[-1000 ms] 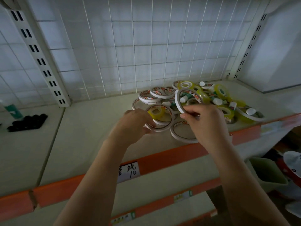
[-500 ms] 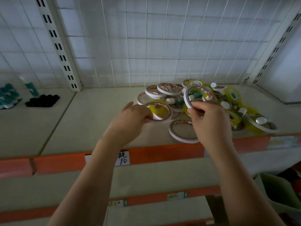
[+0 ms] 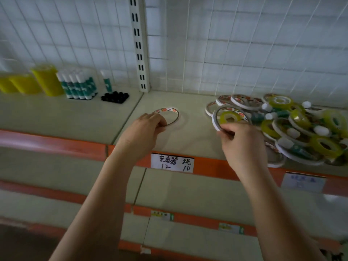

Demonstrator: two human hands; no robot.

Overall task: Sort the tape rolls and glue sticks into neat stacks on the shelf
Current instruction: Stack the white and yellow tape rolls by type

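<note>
Two hands work at the shelf [image 3: 165, 140]; left hand [image 3: 145, 132] grips a tape roll [image 3: 169, 114] lying flat; right hand [image 3: 239, 142] pinches a tilted tape ring [image 3: 216, 117] beside the jumbled pile [image 3: 293, 127] of rolls and glue sticks.

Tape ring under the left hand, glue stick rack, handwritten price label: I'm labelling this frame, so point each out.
Tape ring [image 3: 172, 113]: head view, far printed rim.
Glue stick rack [image 3: 79, 87]: head view, green labels of the sticks.
Handwritten price label [image 3: 172, 163]: head view, centre of the white card.
</note>
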